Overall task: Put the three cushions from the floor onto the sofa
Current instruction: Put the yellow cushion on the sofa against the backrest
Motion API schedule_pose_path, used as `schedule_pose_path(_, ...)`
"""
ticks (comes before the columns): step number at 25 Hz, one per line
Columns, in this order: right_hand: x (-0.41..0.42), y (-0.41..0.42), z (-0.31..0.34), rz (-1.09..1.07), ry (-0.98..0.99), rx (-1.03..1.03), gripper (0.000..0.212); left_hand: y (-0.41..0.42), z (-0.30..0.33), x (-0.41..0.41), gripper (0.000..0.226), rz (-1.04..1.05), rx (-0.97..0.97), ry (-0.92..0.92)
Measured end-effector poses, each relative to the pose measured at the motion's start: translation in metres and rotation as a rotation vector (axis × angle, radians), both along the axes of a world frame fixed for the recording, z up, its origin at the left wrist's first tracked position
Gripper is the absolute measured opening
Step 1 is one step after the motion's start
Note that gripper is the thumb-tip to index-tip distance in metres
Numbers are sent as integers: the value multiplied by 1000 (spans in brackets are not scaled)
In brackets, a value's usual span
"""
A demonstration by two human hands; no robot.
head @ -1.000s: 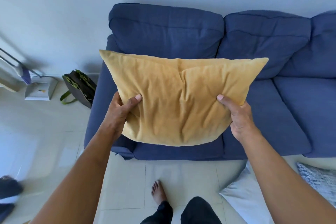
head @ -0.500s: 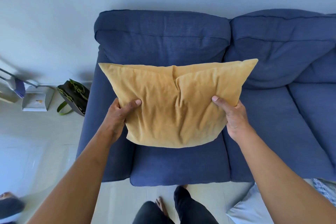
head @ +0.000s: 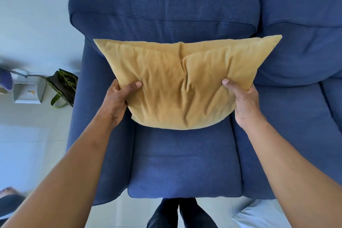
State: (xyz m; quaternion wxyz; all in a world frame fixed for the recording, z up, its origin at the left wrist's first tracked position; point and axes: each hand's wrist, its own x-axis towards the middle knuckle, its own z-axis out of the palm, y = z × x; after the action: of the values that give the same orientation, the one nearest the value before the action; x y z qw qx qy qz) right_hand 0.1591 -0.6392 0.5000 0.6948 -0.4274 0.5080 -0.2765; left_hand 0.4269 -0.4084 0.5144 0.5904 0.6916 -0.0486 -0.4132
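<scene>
A mustard-yellow cushion [head: 185, 83] hangs in the air over the left seat of the blue sofa [head: 185, 163], its top edge near the back cushion. My left hand [head: 118, 102] grips its lower left side, thumb on the front. At its lower right side my right hand [head: 244, 102] holds it the same way. A pale grey cushion [head: 259, 216] lies on the floor at the bottom right, partly cut off by the frame edge. No third cushion is in view.
A dark bag with green straps [head: 63, 87] leans against the sofa's left armrest. Beside it on the tiled floor stands a white dustpan [head: 27, 92] with a broom handle. My legs [head: 181, 213] stand right at the sofa's front edge.
I have stepped closer to the sofa, carrying the yellow cushion forward over the left seat. The patterned cushion on the floor at the right has left the view.
</scene>
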Motion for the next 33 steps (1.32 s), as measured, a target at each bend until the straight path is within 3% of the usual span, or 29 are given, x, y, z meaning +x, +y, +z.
schedule_pose_path(6, 24, -11, -72, 202, 278, 157, 37, -23, -69, 17, 86, -86, 239, 33)
schedule_pose_path(10, 37, -14, -73, 227, 388, 189, 38, -40, -68, 28, 59, -88, 298, 52)
schedule_pose_path(12, 43, -24, -64, 175, 351, 174, 39, -47, -61, 38, 34, -87, 326, 30)
schedule_pose_path(14, 54, -43, -50, 61, 290, 96, 50, -61, -51, 59, 24, 39, 298, -27)
schedule_pose_path(17, 74, -81, -32, -90, 227, 24, 87, -89, -36, 100, 35, 259, 213, -75)
schedule_pose_path(18, 81, -89, -26, -89, 224, 17, 90, -97, -33, 109, 40, 276, 207, -68)
schedule_pose_path(21, 94, -98, -19, 16, 302, -45, 53, -109, -34, 111, 62, 157, 283, -78)
schedule_pose_path(23, 91, -99, -18, 2, 351, -109, 32, -102, -34, 106, 47, 193, 335, -241)
schedule_pose_path(25, 81, -102, -15, -81, 299, -159, 17, -88, -33, 106, 28, 304, 246, -338)
schedule_pose_path(28, 69, -99, -15, -86, 280, -226, 15, -68, -36, 104, 24, 337, 174, -372)
schedule_pose_path(33, 65, -90, -26, -90, 361, -154, 26, -65, -42, 93, 27, 430, 290, -286)
